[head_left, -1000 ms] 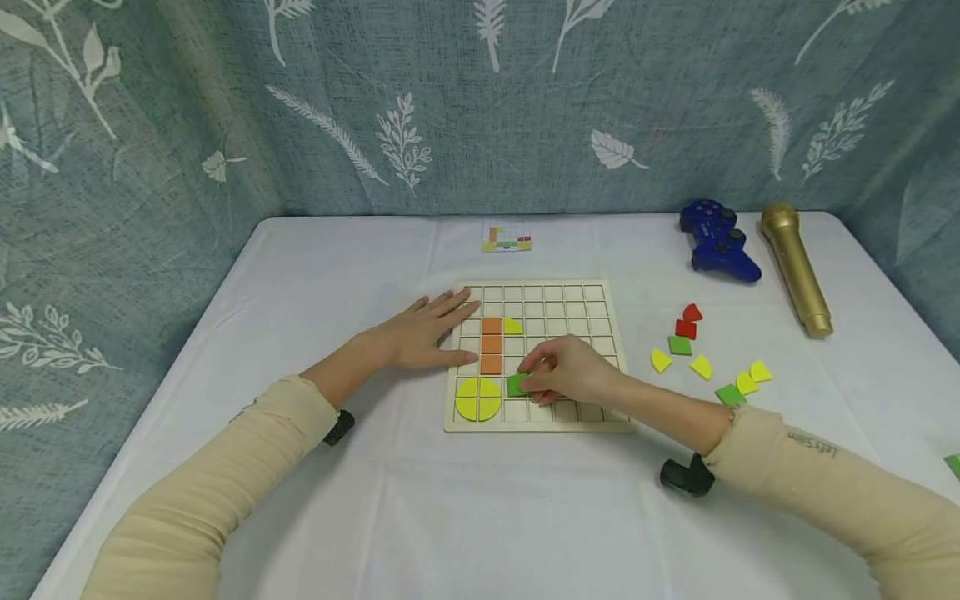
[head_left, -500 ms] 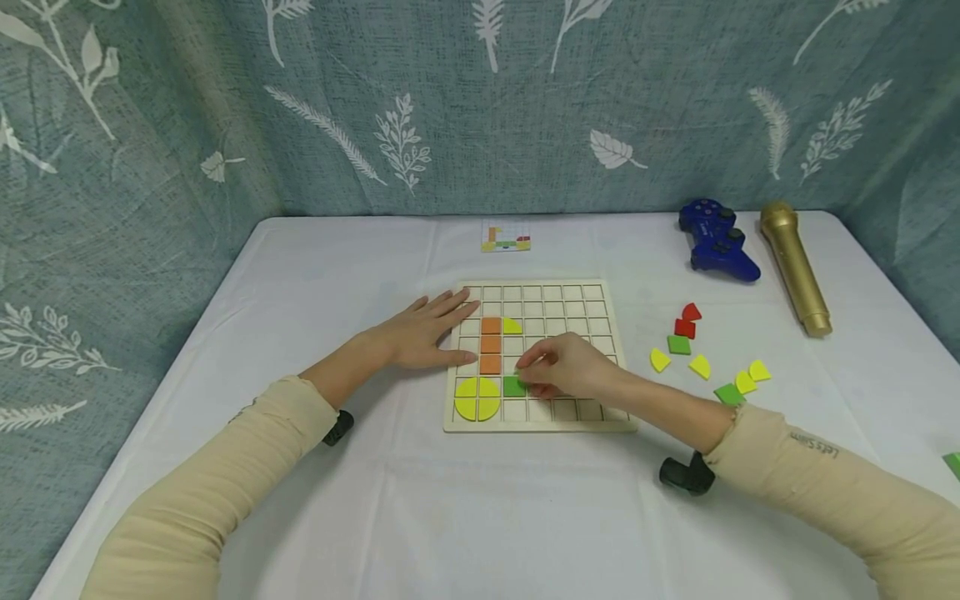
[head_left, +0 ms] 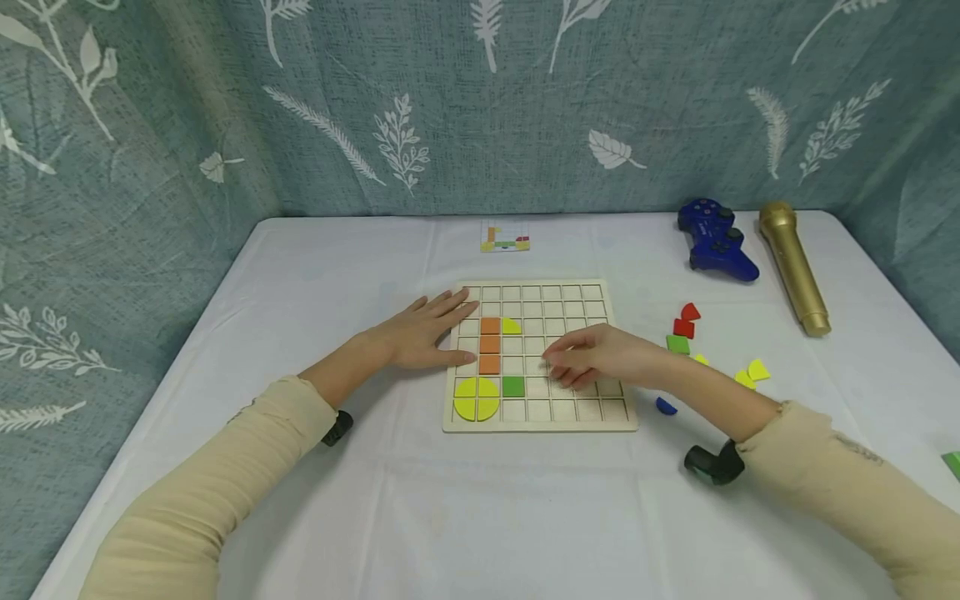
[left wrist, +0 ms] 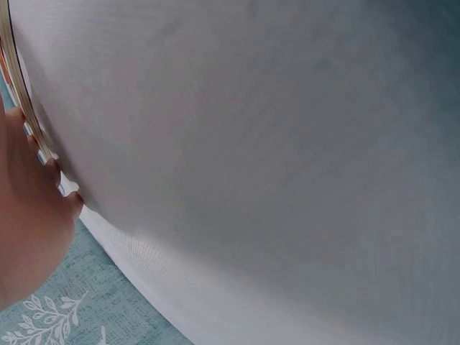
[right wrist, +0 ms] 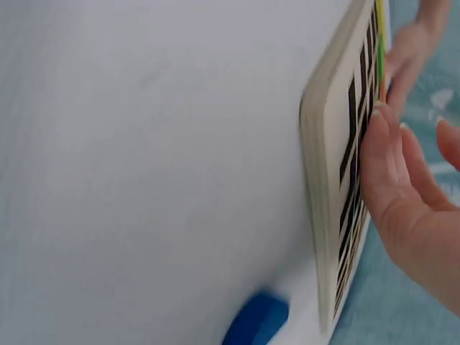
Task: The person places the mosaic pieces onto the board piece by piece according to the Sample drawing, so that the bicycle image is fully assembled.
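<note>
Although a moment earlier it is touched by the right hand [head_left: 600, 357], the green square [head_left: 513, 387] is now released, set in a cell just right of the yellow circle [head_left: 482, 395], its sides aligned with the grid of the wooden board [head_left: 540, 427]. The right hand, loosely bent and ungrasping, is shifted rightward above the board; the blue half-disc [head_left: 666, 406] is uncovered on the desk [head_left: 510, 508]. The board's left edge is touched by the left hand [head_left: 427, 333], fingers spread. The orange column [head_left: 490, 344] is pointed lengthwise away from the person.
</note>
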Motion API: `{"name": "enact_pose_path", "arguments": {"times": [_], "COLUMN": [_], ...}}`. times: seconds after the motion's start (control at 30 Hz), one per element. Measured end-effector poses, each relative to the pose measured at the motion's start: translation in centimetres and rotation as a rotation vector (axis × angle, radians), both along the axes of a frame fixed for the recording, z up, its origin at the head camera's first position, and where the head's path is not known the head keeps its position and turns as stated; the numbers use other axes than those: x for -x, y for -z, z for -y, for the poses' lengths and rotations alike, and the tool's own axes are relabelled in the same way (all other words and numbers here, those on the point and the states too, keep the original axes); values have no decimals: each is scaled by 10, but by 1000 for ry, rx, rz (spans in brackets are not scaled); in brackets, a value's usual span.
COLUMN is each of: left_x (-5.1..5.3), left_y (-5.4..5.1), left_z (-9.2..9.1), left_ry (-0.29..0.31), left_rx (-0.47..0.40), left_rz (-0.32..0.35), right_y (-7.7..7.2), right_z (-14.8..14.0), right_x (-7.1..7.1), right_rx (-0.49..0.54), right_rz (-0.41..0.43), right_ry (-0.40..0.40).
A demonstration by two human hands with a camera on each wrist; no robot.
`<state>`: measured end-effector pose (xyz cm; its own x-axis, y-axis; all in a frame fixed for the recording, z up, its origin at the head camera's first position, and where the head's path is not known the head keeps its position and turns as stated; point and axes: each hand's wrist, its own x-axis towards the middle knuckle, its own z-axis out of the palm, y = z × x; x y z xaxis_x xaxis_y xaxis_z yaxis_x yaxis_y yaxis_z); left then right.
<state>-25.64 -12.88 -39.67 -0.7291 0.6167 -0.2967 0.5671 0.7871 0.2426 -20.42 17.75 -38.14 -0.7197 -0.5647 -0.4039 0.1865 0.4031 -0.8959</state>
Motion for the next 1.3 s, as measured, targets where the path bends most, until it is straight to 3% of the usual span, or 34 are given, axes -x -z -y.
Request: {"name": "enact_pose_path", "arguments": {"times": [0.2, 0.33, 0.6, 0.93, 1.03, 1.3], "left_x": [0, 0, 0, 1, 1, 2], "left_y": [-1, -2, -2, -1, -1, -1], "left_z": [0, 0, -1, 0, 0, 0], "left_ry": [0, 0, 0, 5, -1, 2], "left_rx": [2, 6, 9, 15, 21, 23], "left_rz": [0, 3, 11, 9, 11, 6], "right_y": [-4, -8, -13, -6, -5, -3], "right_z": [-29, -51, -95, -138, -149, -170], "right_x": [8, 11, 9, -1, -7, -19], "right_rx": [89, 98, 37, -61, -105, -216], "right_rz": [35, 28, -12, -74, -99, -248], "right_ry": [-1, 46, 137, 222, 211, 72]}}
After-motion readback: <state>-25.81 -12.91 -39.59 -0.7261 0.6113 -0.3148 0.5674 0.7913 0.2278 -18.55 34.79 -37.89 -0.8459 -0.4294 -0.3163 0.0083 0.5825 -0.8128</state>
